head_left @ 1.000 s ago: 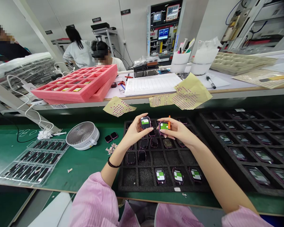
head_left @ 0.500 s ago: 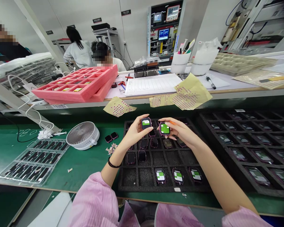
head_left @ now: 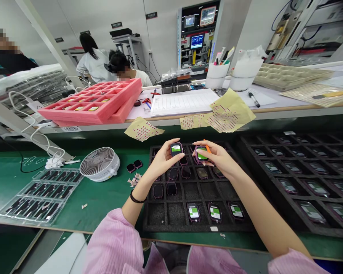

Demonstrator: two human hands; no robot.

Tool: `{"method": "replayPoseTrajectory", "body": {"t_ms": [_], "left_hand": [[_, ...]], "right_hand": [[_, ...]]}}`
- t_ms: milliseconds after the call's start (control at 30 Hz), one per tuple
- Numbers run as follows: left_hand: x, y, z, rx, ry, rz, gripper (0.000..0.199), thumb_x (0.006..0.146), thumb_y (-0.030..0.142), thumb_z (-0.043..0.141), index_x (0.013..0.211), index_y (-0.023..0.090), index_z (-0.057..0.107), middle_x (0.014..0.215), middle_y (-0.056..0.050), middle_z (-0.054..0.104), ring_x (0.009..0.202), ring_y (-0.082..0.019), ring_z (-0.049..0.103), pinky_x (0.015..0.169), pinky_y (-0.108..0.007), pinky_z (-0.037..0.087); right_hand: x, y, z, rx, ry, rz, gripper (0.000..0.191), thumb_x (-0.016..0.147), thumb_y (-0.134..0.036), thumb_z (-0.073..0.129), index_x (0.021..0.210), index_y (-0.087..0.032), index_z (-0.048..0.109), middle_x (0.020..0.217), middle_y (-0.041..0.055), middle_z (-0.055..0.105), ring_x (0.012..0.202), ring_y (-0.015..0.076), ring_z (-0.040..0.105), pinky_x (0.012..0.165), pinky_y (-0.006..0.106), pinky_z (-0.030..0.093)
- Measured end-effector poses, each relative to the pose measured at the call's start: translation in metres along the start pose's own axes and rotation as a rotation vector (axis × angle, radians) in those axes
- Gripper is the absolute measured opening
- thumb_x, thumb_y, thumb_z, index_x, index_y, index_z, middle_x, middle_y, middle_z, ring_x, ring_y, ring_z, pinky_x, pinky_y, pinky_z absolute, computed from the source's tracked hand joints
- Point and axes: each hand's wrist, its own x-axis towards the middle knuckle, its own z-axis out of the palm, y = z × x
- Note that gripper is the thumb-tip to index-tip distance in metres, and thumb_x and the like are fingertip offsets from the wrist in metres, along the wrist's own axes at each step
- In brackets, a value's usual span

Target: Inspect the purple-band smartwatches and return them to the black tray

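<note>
In the head view, both hands point(head_left: 167, 156) point(head_left: 214, 155) curl closed around lit watches point(head_left: 176, 149) point(head_left: 202, 153), wrists angled inward.

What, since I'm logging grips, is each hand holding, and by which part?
The left hand grips a lit watch by its edges. The right hand holds a second watch, thumb over its screen, plus an orange stick, its held part hidden.

Left of the left grip point(head_left: 164, 156), a round white plastic fan point(head_left: 99, 164) stands on the green surface point(head_left: 103, 205). Beyond it, pink foam trays point(head_left: 108, 114) lie stacked on a white shelf point(head_left: 277, 113). Past both grips, yellow red-dotted sheets point(head_left: 231, 110) overhang the shelf edge; behind them sit a white ruled form point(head_left: 183, 102) and a white pen tub point(head_left: 215, 80)
</note>
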Motion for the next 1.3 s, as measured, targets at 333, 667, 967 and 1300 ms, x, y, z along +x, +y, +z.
{"method": "replayPoseTrajectory", "body": {"t_ms": [333,667,967,1300], "left_hand": [[-0.0002,0.0004,-0.0005,-0.012,0.006,0.005,0.058,0.079,0.033,0.070,0.131,0.020,0.047,0.116,-0.008,0.059,0.107,-0.019,0.057,0.095,-0.031,0.046],[0.0003,-0.0003,-0.0008,0.004,0.008,0.011,0.058,0.078,0.033,0.071,0.130,0.019,0.047,0.117,-0.008,0.057,0.108,-0.019,0.057,0.094,-0.031,0.046],[0.0011,-0.0014,-0.0010,-0.001,-0.001,0.015,0.059,0.078,0.032,0.070,0.130,0.019,0.046,0.117,-0.008,0.057,0.108,-0.020,0.056,0.095,-0.032,0.046],[0.0015,-0.0051,-0.0015,-0.015,-0.019,0.020,0.061,0.077,0.031,0.072,0.130,0.019,0.045,0.116,-0.008,0.057,0.109,-0.020,0.056,0.096,-0.034,0.047]], "right_hand": [[-0.0009,-0.0014,0.0010,-0.032,-0.060,-0.033,0.057,0.069,-0.038,0.079,0.120,-0.021,0.059,0.097,0.0077,0.067,0.064,0.0120,0.054,0.041,0.019,0.033],[-0.0021,-0.0037,-0.0035,0.066,-0.097,-0.011,0.045,0.084,-0.040,0.061,0.125,-0.023,0.057,0.109,0.0128,0.067,0.071,0.0173,0.061,0.041,0.022,0.039],[-0.0018,-0.0035,-0.0019,0.144,-0.045,0.003,0.042,0.084,-0.042,0.062,0.119,-0.019,0.060,0.097,0.0115,0.070,0.062,0.0146,0.060,0.040,0.021,0.035],[-0.0020,-0.0046,-0.0013,0.143,-0.010,-0.022,0.037,0.083,-0.041,0.064,0.114,-0.019,0.062,0.088,0.0072,0.070,0.056,0.0112,0.057,0.038,0.019,0.033]]}}
